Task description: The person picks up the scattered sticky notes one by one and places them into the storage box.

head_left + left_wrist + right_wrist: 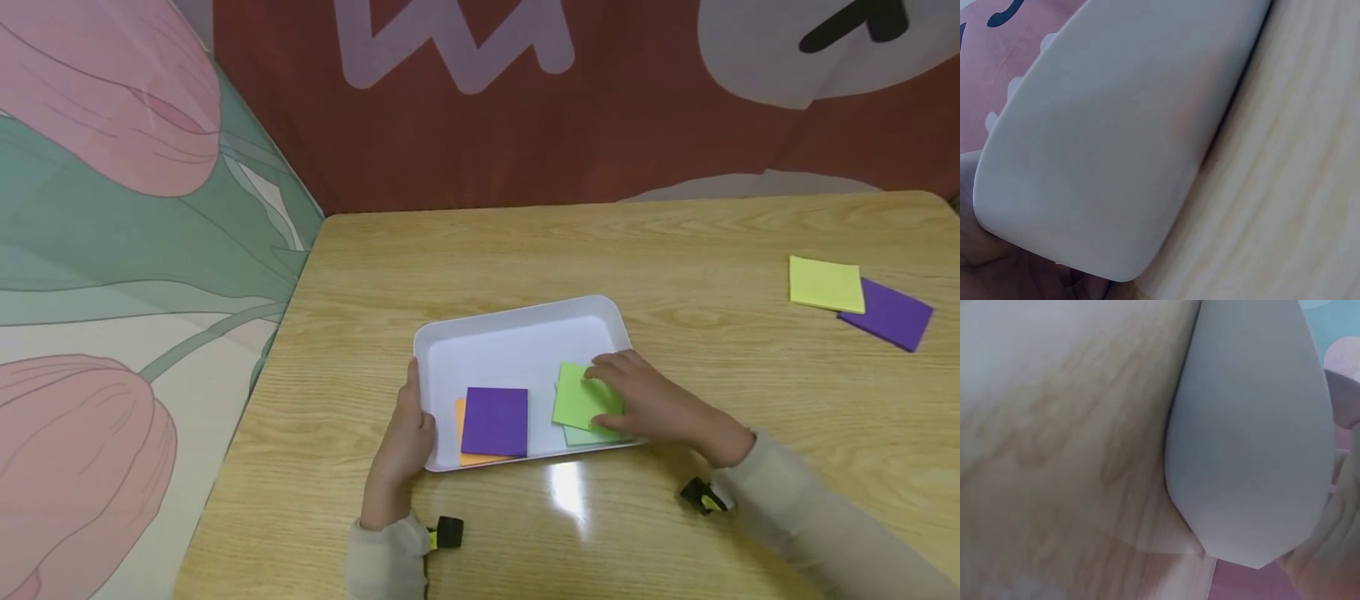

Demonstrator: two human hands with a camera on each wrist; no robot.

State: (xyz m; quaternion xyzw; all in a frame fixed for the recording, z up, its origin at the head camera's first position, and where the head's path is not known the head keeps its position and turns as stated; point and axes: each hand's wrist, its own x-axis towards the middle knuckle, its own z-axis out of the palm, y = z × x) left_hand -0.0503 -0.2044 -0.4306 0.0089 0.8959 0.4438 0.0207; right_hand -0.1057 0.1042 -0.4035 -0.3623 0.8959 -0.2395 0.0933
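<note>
The white tray [1085, 162] crowds both wrist cameras, its end gripped by the left hand [407, 437]; inside, the right hand [643, 402], fingers loosely spread, touches the lime-green sticky-note pad [573, 402]; ideally, settle it without skewing.

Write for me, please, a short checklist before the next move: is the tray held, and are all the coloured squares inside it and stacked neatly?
1. Left hand holding the white tray at its left side: ok.
2. Right hand released from the bright green square: cannot tell; fingers are over it.
3. Bright green square aligned with the pale green square beneath: not ok, offset.
4. Inner purple square aligned with the orange square beneath: not ok, offset.
5. Yellow square and outer purple square inside the tray: not ok, on the table.
</note>
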